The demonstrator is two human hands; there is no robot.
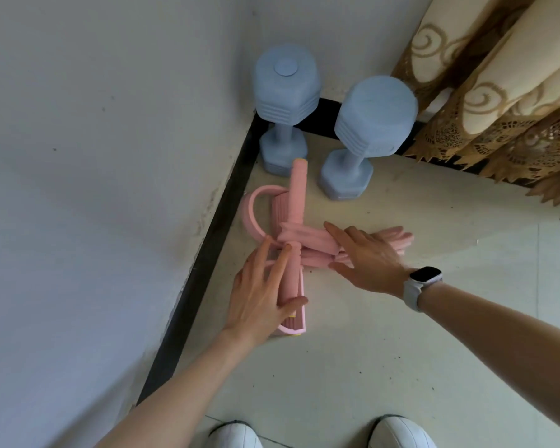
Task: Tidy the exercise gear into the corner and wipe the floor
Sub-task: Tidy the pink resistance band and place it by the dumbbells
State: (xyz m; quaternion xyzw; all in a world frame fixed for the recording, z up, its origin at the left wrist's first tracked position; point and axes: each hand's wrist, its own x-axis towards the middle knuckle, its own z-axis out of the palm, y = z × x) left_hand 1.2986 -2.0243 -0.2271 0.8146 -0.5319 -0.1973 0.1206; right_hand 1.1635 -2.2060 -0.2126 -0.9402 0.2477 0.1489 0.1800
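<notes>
Down in the corner, two pale blue foam-coated dumbbells stand upright on end: one (283, 111) tucked right at the meeting of the walls at twelve o'clock, the other (362, 137) just beside it toward one o'clock, near the hem of the cream and brown patterned curtain (485, 92). Below them on the pale tiled floor (401, 350) lies the pink foam pedal resistance puller (291, 221), its long padded bar running along the black skirting board (207, 253), its bundled pink tubes stretching off toward three o'clock. The left hand (262, 295) lies flat on the near end of the bar, fingers straight and spread, thumb along the side, its grip open and pressing rather than clutching. The right hand (366, 257), a white smartwatch (417, 289) on its wrist, rests with fingers straight and splayed over the bundled tubes, holding them down without curling round them. Two white shoe toes (236, 434) peek in at six o'clock.
</notes>
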